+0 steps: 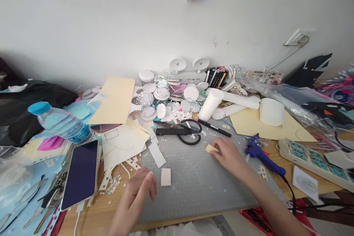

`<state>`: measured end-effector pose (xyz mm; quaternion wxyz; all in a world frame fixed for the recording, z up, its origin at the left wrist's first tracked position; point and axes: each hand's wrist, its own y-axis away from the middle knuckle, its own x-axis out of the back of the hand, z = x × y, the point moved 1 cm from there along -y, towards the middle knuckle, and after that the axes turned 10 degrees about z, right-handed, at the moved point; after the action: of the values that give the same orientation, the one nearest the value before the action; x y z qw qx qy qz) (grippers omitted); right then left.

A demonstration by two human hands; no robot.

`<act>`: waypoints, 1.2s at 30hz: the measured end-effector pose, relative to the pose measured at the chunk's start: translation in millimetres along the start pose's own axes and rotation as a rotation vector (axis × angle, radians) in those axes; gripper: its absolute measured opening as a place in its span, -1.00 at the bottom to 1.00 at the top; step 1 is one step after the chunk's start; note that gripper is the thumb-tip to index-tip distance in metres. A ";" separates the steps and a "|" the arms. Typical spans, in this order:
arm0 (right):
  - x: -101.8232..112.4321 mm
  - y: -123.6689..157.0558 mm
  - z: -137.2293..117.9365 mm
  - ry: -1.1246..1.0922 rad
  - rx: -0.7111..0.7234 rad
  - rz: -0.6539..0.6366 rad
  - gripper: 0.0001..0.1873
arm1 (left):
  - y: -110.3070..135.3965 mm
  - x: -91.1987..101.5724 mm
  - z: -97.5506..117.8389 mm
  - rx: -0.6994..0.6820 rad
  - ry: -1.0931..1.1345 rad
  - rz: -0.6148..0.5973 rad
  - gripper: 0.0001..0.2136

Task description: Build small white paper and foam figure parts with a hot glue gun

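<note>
My right hand (pixel 228 155) is over the grey cutting mat (pixel 193 184), pinching a small cream piece of card (pixel 211 148) between thumb and fingertips. My left hand (pixel 139 190) rests at the mat's left edge, its fingers loosely bent, with nothing visible in them. Just right of its fingertips lies a small pale rectangle of card (pixel 166 177). A white paper strip (pixel 157 155) is farther up the mat. Beyond the hands are black-handled scissors (pixel 189 138), a black bar-shaped tool (pixel 171 131) and a black marker (pixel 214 128).
A blue glue gun (pixel 264 158) lies right of my right hand, near a power strip (pixel 312 158). On the left are a phone (pixel 80 175) and a water bottle (pixel 62 123). White discs (pixel 162 93), a white roll (pixel 210 104) and cream card sheets (pixel 113 99) crowd the back.
</note>
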<state>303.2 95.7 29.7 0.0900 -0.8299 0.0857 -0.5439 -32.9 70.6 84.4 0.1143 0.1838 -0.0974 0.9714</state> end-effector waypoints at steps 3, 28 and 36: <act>7.8 -1.7 -14.7 -0.108 0.023 -0.067 -0.90 | -1.2 -7.3 3.7 -0.075 -0.040 -0.044 -0.61; 38.8 -96.3 -47.2 -0.306 0.170 0.039 -0.77 | 1.2 -2.9 -12.7 -0.017 -0.129 0.152 -0.76; -45.6 -196.0 -111.6 -0.304 0.091 -0.098 -0.66 | 9.0 -7.7 -3.2 -0.065 -0.083 0.177 -0.77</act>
<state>191.5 290.4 80.6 0.1130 -0.9008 0.0059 -0.4192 -29.3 61.3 77.2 0.0300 0.2108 -0.1495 0.9656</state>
